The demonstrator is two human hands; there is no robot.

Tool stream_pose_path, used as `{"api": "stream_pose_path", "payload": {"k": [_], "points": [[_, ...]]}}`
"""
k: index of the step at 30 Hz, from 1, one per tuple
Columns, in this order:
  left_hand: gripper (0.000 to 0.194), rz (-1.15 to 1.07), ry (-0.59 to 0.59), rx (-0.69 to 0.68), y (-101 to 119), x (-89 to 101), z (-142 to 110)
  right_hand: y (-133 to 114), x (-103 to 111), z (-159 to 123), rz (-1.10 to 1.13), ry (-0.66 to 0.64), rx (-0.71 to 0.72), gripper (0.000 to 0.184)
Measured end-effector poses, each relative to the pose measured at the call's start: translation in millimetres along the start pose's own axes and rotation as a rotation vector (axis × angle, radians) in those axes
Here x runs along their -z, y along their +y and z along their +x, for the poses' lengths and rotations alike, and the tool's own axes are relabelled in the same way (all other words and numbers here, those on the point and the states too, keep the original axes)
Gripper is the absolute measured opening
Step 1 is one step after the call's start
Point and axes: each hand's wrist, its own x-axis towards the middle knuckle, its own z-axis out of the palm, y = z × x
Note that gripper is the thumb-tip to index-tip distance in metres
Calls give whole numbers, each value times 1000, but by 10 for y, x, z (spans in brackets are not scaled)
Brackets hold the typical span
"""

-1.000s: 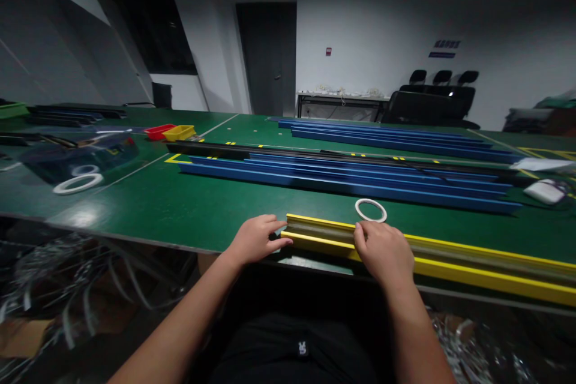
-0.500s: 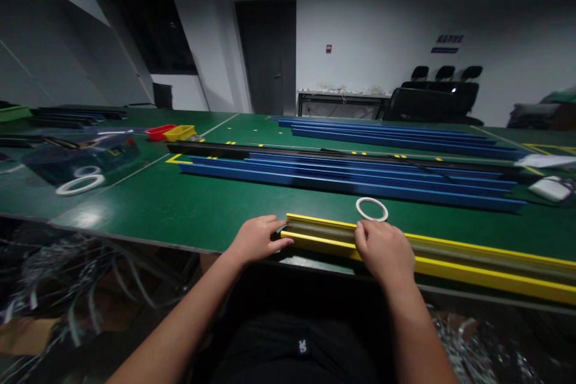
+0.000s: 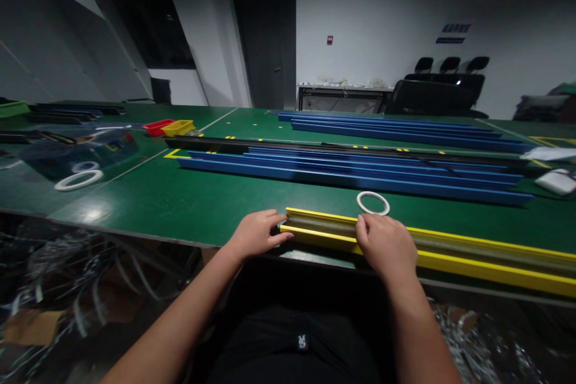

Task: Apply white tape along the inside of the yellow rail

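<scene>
A long yellow channel profile (image 3: 477,259) lies along the front edge of the green table, its open side up and its right end out of view. At its left end, my left hand (image 3: 258,234) is closed on it, with the thumb at the near wall and the fingers at the far wall. My right hand (image 3: 387,247) is wrapped over the profile further right, its fingertips partly hidden inside or behind it. Just beyond my right hand lies a white tape ring (image 3: 373,203) flat on the table.
Blue profiles (image 3: 288,175) and a black one lie across the table (image 3: 216,198) behind the yellow profile. More blue lengths (image 3: 405,132) lie farther back. At left are a clear-plastic-wrapped bundle (image 3: 85,153), another white ring (image 3: 78,180), a red bin (image 3: 158,127) and a yellow bin (image 3: 178,127).
The camera view has tilted slightly down, so the scene sits a little higher. Both hands keep the same hold on the yellow profile, which has not visibly moved on the table.
</scene>
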Motion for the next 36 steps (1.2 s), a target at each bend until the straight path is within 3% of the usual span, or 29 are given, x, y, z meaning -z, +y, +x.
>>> {"api": "stream_pose_path", "payload": {"k": [12,21,36], "points": [[44,-49,-30,16,-14,-16,15,9,-13,9,-15,-20,-8,39],[33,-155,-62,0,-21,-20,23,8,-5,10,-28,-25,-8,39],[41,-216,-66,9,-62,-50,35,13,-9,10,-29,-15,-3,38]]}}
